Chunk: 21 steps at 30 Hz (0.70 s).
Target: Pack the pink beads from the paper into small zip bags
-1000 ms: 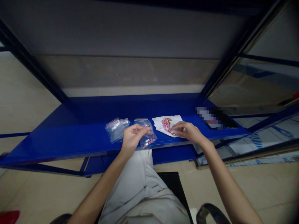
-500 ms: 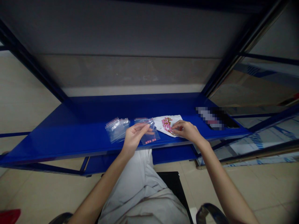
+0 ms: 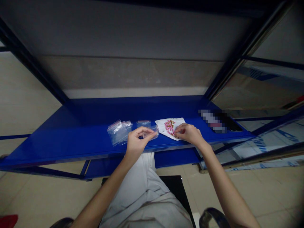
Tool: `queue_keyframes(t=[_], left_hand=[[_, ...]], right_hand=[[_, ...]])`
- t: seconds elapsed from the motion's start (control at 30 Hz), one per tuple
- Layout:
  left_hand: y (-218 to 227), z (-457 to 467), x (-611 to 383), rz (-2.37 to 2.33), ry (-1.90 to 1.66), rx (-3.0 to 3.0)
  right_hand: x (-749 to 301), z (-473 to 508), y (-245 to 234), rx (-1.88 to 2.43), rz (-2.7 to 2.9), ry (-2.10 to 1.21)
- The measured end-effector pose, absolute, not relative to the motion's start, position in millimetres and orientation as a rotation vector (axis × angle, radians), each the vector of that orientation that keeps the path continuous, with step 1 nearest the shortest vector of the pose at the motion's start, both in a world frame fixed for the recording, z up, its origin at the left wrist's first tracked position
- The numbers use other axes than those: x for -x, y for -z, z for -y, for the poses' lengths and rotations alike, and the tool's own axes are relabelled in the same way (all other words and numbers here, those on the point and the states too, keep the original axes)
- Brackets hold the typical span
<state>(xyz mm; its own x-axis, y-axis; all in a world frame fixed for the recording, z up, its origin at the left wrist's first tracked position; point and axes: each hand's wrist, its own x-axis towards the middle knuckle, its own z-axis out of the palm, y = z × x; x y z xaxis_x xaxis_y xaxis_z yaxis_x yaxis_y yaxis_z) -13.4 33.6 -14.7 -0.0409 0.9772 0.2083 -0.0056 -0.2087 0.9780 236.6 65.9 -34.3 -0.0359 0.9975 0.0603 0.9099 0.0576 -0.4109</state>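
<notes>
Blue shelf edge [image 3: 71,153] under hands: left [image 3: 137,142] grips zip bag [image 3: 150,133], right [image 3: 188,133] touches paper [image 3: 177,124] beside pills [image 3: 169,127].

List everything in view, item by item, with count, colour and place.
Stacked zip bags: several, clear, on the shelf left of the hands
Flat zip bag: one, clear, on the shelf beyond the left hand
Held zip bag: one, clear, in the left hand
Paper sheet: one, white, on the shelf
Tablets: many, pink, on the paper sheet
Capsules: a few, brownish gold, beside the tablets
Pixelated object: one, blurred, right end of the shelf
Shelf: one, glossy blue, across the view
Chair seat: one, black, below the shelf
Red object: one, red, bottom left corner
Floor tiles: many, beige, below
Trousers: one pair, pale, on the person
Left hand: one, fingers pinching the held zip bag
Right hand: one, fingers on the paper sheet beside the tablets
</notes>
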Motion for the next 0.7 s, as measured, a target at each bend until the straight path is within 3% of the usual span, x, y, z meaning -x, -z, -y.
queue_keyframes(t=[0.7], left_hand=[[29.8,-48.4,3.7,-1.277,-1.53,-2.319]], right_hand=[[-230.7,-51.1,-8.5,1.845,1.998,-0.126]])
